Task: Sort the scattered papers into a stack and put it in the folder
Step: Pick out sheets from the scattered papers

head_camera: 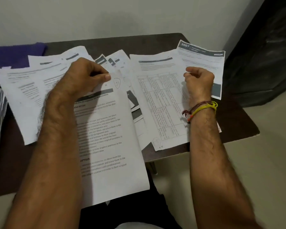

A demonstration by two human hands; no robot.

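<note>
Many papers lie fanned across the table, overlapping, not yet squared. Left hand pinches the top edge of one sheet, lifted off the near edge, likely as the stack's base. Right hand, fingers curled, rests on sheets near the right edge; grip unclear. Purple folder, probably, at far left corner.

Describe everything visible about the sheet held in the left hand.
The sheet is white printed paper, portrait, text facing the camera, with a dark header band and black paragraphs under bold headings. Near its top is a handwritten circled mark that looks like "S1". The left hand pinches its top edge, thumb on the front. It is lifted and tilted, its lower end hanging past the table edge towards the person. The left forearm hides its left part.
</note>
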